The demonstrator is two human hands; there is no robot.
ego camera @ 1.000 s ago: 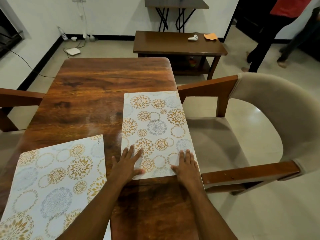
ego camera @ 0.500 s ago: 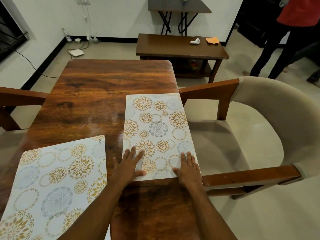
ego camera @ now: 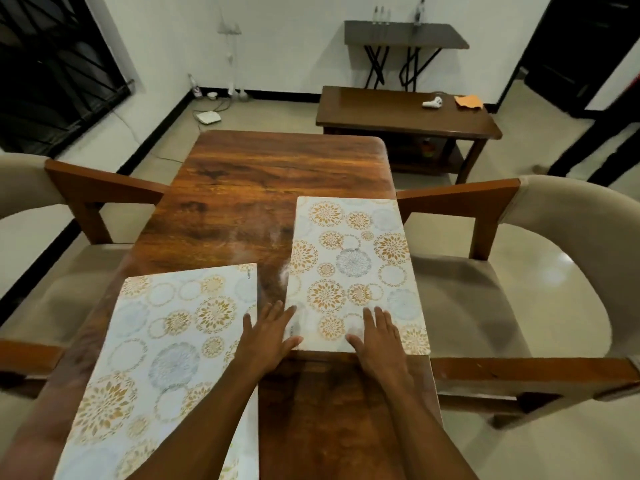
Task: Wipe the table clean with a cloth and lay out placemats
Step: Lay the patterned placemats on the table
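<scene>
Both hands flat, fingers straight, gripping nothing, just pressing down

- left hand (ego camera: pixel 266 337): on the near-left corner of the right placemat (ego camera: pixel 353 258), thumb along its near edge, outer fingers over the bare strip of dining table (ego camera: pixel 263 188)
- right hand (ego camera: pixel 379 341): palm down on the same mat's near end, just inboard of its right corner
- that mat runs lengthwise away from the hands, its right edge along the table's right edge
- left placemat (ego camera: pixel 166 341): just left of the left hand, skewed, the left forearm crossing its near-right part

What holds what:
- low table (ego camera: pixel 398 112), far ahead and right of the hands: a white object (ego camera: pixel 432 103) and the orange cloth (ego camera: pixel 468 101) on top, apart from each other; small colourful item (ego camera: pixel 427 147) on its lower shelf, too small to identify
- console table (ego camera: pixel 405 34) by the wall beyond it: a few small bottles (ego camera: pixel 381 12), blurry, can't count

Counts: 2 placemats, 1 cloth, 3 tables, 2 armchairs, left armchair (ego camera: pixel 31 188) and right armchair (ego camera: pixel 571 237) flanking the hands
</scene>
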